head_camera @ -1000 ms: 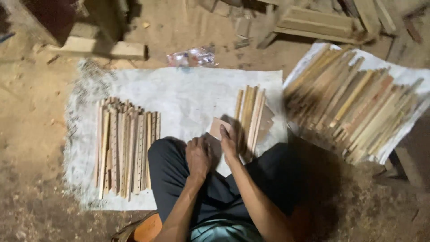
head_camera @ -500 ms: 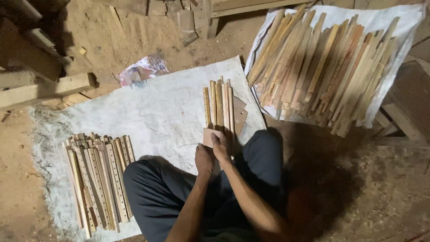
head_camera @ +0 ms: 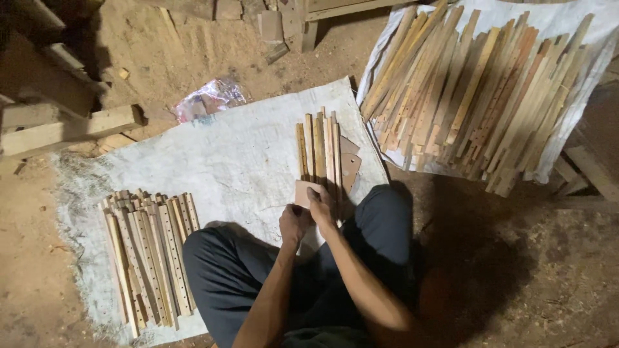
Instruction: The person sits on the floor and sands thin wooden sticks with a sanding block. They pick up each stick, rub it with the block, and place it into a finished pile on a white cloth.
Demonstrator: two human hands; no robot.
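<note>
Head view of a seated person working over a pale woven sheet spread on the dirt floor. The left hand and right hand meet close together at the near edge of the sheet, both closed on a small flat piece of sanding material pressed to the near ends of a short row of wooden slats; how firm the grip is cannot be told. These slats lie side by side, touching, with their long axes running away from the person toward the top of the frame, far ends slightly uneven. Two brown card pieces lie just beside them on the right. The middle of the sheet is bare cloth, giving open room leftward. At the sheet's left edge lies a stack of drilled slats, also pointing away from the person. A large heap of raw slats rests on a second sheet, upper right, well apart. A crumpled plastic bag lies past the far edge.
</note>
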